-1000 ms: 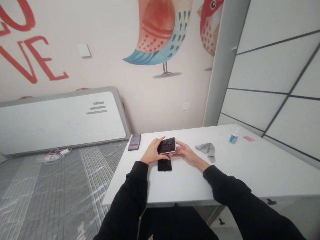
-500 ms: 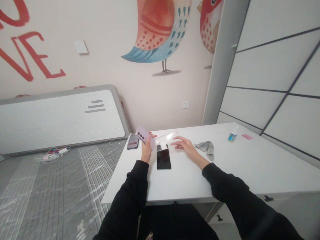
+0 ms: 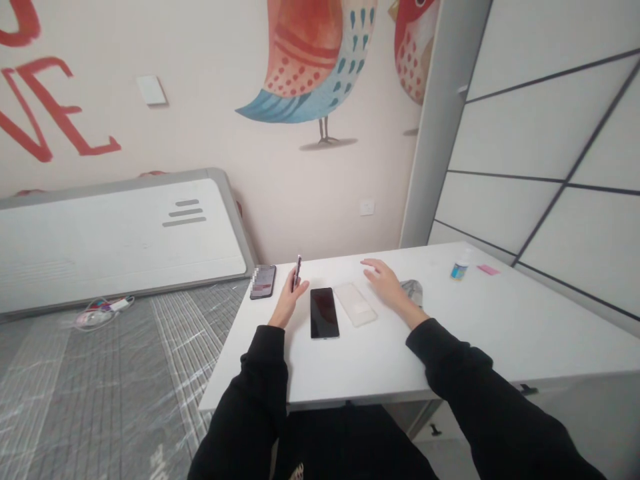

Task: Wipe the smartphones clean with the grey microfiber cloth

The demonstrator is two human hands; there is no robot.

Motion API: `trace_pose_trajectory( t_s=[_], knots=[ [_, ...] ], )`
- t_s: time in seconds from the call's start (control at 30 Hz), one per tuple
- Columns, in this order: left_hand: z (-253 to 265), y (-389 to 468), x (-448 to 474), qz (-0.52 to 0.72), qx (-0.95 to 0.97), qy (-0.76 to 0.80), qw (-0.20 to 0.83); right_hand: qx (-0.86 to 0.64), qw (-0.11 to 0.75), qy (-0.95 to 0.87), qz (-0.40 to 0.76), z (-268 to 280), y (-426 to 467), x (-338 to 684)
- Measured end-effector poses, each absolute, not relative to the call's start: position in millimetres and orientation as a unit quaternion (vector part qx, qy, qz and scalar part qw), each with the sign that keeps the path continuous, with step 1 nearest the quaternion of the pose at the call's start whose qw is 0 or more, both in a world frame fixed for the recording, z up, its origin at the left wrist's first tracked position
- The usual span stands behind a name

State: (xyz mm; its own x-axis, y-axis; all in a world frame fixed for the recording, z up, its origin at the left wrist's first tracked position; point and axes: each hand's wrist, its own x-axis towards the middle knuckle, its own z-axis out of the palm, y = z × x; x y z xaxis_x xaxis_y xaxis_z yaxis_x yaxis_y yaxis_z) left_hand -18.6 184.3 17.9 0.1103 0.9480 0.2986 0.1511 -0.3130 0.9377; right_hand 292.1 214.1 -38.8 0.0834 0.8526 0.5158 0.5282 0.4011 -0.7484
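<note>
My left hand [image 3: 289, 300] is closed around a smartphone [image 3: 298, 269], which is turned edge-on to me above the table's left side. A second smartphone [image 3: 324, 313], dark screen up, lies flat on the table between my hands. Beside it on the right rests a clear phone case [image 3: 356, 305], flat and slightly slanted. My right hand [image 3: 387, 283] hovers just beyond the case with fingers stretched out and nothing in them. A grey cloth [image 3: 414, 292] lies partly hidden behind my right wrist.
Another phone [image 3: 263, 282] lies at the white table's [image 3: 480, 327] left edge. Toward the back right stand a small bottle [image 3: 459, 270] and a pink slip [image 3: 488, 269]. A wall socket [image 3: 367, 208] is above the table, with a grey wardrobe [image 3: 525, 147] on the right.
The clear case, earlier near my right fingers at the back, now lies beside the dark-screen phone. My left hand has turned its phone from back-facing to edge-on. My right hand moved right.
</note>
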Motion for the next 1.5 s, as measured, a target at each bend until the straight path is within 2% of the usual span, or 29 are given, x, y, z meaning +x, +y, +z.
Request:
trace_pose_trajectory(
  t_s=[0.13,0.23,0.33,0.43,0.63,0.87,1.03,1.33,1.5],
  knots=[
    [23.1,132.1,-15.4,0.437,0.694,0.407,0.402,-0.566,0.519,-0.634,0.085,-29.1,191.3,347.5],
    [15.2,78.7,-0.2,0.337,0.779,0.420,0.320,-0.605,0.495,-0.620,0.069,-36.4,168.2,384.3],
    [1.8,37.1,23.7,0.288,0.800,0.454,0.267,-0.605,0.449,-0.653,0.083,-43.3,152.2,397.3],
    [-11.8,19.0,44.6,0.263,0.809,0.465,0.246,-0.586,0.414,-0.692,0.081,-37.5,144.1,391.4],
    [-24.7,15.5,56.7,0.255,0.819,0.479,0.187,-0.563,0.418,-0.713,-0.001,-9.4,99.7,349.2],
    [-22.7,11.3,59.4,0.248,0.832,0.485,0.107,-0.509,0.366,-0.779,-0.011,-34.4,24.6,281.6],
    [-27.0,11.0,60.1,0.259,0.824,0.490,0.115,-0.492,0.359,-0.793,-0.016,-47.6,10.3,272.9],
    [-32.3,-1.6,27.2,0.300,0.805,0.481,0.178,-0.520,0.295,-0.802,-0.005,-51.2,-2.8,267.3],
    [-34.2,0.1,26.4,0.311,0.786,0.500,0.188,-0.458,0.277,-0.844,0.027,-43.2,-10.0,228.1]
  ],
)
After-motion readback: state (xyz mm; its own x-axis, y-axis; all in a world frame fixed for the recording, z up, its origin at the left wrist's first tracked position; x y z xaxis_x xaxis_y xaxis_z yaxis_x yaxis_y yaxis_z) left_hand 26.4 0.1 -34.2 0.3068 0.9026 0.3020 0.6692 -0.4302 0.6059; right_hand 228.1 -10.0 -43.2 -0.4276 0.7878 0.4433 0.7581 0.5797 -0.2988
